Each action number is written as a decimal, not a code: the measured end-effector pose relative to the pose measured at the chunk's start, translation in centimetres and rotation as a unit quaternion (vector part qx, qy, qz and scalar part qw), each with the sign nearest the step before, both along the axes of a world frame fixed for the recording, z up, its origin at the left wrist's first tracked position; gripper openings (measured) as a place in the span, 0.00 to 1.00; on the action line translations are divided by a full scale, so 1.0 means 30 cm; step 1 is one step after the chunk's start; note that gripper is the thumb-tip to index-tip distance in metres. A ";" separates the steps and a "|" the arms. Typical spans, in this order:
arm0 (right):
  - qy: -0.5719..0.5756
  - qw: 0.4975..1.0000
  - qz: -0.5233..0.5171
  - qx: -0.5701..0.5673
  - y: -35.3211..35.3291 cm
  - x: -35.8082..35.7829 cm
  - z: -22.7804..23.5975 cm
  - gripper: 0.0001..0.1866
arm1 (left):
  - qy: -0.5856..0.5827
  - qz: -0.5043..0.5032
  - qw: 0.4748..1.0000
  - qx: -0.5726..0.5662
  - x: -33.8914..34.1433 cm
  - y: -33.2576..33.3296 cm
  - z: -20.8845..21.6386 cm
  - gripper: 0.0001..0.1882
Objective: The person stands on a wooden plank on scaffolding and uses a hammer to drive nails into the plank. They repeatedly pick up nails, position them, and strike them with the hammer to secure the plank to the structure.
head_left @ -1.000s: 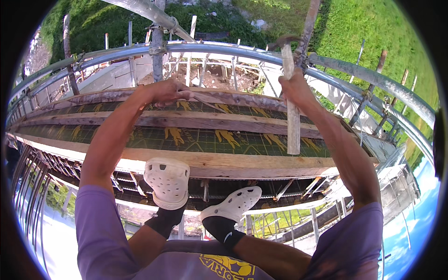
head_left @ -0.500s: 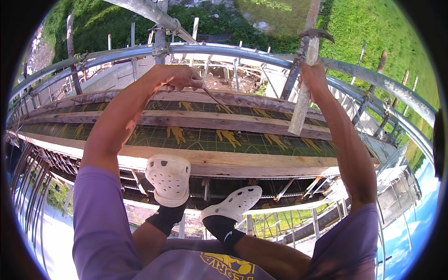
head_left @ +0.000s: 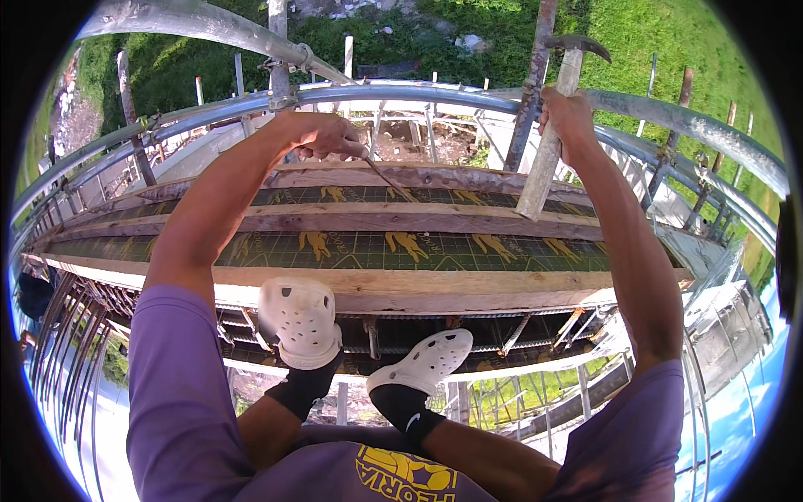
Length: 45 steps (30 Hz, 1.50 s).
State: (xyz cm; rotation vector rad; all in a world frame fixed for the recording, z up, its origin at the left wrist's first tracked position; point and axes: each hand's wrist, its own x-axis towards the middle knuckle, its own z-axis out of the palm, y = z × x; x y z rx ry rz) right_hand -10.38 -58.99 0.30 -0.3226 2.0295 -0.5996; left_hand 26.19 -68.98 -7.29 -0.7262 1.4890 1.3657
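My right hand [head_left: 570,119] is wrapped round the pale wooden handle of a claw hammer [head_left: 544,171], raised over the far right of the formwork. Its dark steel head points up and away, and the handle's butt end hangs down. Over the far edge, my left hand [head_left: 328,138] is closed on the upper end of a thin rusty rod [head_left: 386,178]. The rod slants down to the right, and its lower end meets the dark printed panel [head_left: 360,247] between the wooden battens. A pale timber batten [head_left: 435,286] runs along the panel's near side.
White clogs [head_left: 299,322] on my feet stand at the near timber, above a gap with steel rebar [head_left: 372,335]. Galvanized scaffold pipes [head_left: 401,94] cross beyond the formwork, and a thick pipe [head_left: 209,29] slants at upper left. Rebar rods [head_left: 67,335] stand at left. Grass lies below.
My right hand and the hammer have risen slightly. My left hand stays on the rod in about the same place. The whole view has shifted a little.
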 end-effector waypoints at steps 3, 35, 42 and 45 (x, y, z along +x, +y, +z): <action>-0.062 0.964 0.225 0.130 0.187 0.148 -0.040 0.14 | -0.007 -0.007 1.000 0.004 0.000 0.008 -0.005 0.30; 0.464 0.863 -0.021 -0.198 1.079 -0.263 0.200 0.19 | 0.002 -0.570 0.776 -0.270 -0.636 0.111 0.047 0.17; 0.457 0.856 -0.054 -0.238 1.040 -0.262 0.125 0.13 | 0.059 -0.695 0.665 -0.265 -0.916 0.236 0.068 0.18; 0.483 0.851 -0.050 -0.201 1.020 -0.256 0.134 0.14 | 0.105 -0.737 0.620 -0.247 -1.017 0.290 0.064 0.18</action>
